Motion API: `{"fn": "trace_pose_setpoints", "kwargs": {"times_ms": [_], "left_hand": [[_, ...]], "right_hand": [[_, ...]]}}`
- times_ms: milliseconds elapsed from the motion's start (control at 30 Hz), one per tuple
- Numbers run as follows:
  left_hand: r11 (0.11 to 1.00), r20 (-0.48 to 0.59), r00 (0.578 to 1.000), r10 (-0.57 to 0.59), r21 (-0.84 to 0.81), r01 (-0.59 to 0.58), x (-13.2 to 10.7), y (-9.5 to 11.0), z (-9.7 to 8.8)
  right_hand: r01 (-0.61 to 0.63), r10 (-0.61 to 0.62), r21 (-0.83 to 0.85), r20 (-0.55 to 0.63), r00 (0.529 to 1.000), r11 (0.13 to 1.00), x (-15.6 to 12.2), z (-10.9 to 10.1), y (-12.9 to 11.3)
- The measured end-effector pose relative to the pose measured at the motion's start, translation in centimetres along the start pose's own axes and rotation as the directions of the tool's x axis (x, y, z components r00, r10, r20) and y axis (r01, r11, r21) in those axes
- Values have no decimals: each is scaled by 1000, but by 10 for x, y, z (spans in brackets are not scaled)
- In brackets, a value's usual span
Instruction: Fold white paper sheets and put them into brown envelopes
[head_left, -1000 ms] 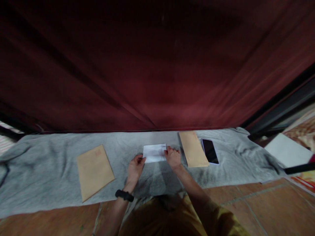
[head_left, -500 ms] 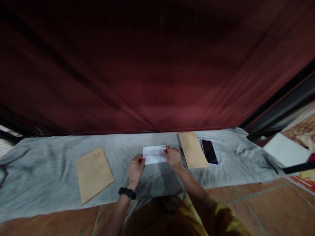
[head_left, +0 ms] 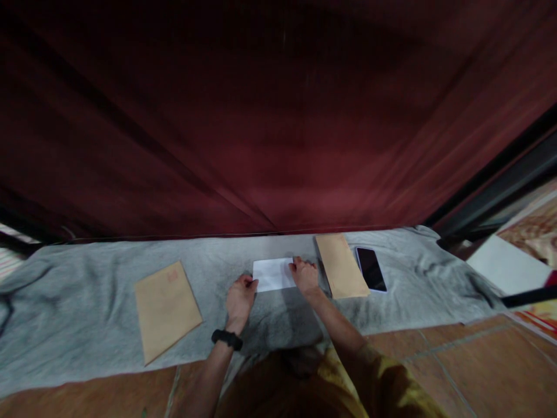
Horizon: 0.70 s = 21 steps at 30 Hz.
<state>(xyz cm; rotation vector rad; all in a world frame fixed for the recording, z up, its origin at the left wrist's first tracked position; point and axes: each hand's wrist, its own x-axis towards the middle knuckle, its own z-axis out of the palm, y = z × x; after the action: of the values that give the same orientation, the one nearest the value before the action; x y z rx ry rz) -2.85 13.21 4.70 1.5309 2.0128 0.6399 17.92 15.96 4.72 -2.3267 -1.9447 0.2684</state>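
A white piece of paper [head_left: 273,274], apparently folded, lies level in front of me on a grey cloth [head_left: 217,255]. My left hand [head_left: 241,297] pinches its lower left corner between thumb and fingers. At the right end, my right hand [head_left: 304,275] is closed on the paper's edge, fingers curled over it. Just right of that hand rests a stack of brown envelopes [head_left: 342,267]. Another brown envelope [head_left: 167,310], with faint red print near its top, lies apart to the left.
A phone [head_left: 371,269] with a dark screen lies right of the envelope stack. Behind the cloth hangs a dark red curtain [head_left: 278,162]. Brown floor tiles [head_left: 487,360] border the cloth's near edge. A white flat sheet [head_left: 507,264] and a dark bar [head_left: 528,296] stand at far right.
Both hands keep their grip at the paper's two ends. The dark line along the paper's top right edge no longer shows; otherwise only a slight view shift.
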Motion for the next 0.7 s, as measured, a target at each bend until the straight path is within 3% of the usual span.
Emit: {"fn": "trace_pose_setpoints", "kwargs": {"times_ms": [433, 600, 700], "left_hand": [[997, -92, 996, 7, 76, 0, -9, -3, 11], [983, -131, 976, 174, 75, -165, -28, -5, 14], [891, -118, 888, 445, 154, -427, -41, -8, 23]], "right_hand": [[-31, 31, -6, 11, 999, 999, 3, 0, 1], [-30, 30, -6, 0, 1000, 1000, 2, 1, 1], [-23, 23, -6, -2, 1000, 1000, 3, 3, 1]]}}
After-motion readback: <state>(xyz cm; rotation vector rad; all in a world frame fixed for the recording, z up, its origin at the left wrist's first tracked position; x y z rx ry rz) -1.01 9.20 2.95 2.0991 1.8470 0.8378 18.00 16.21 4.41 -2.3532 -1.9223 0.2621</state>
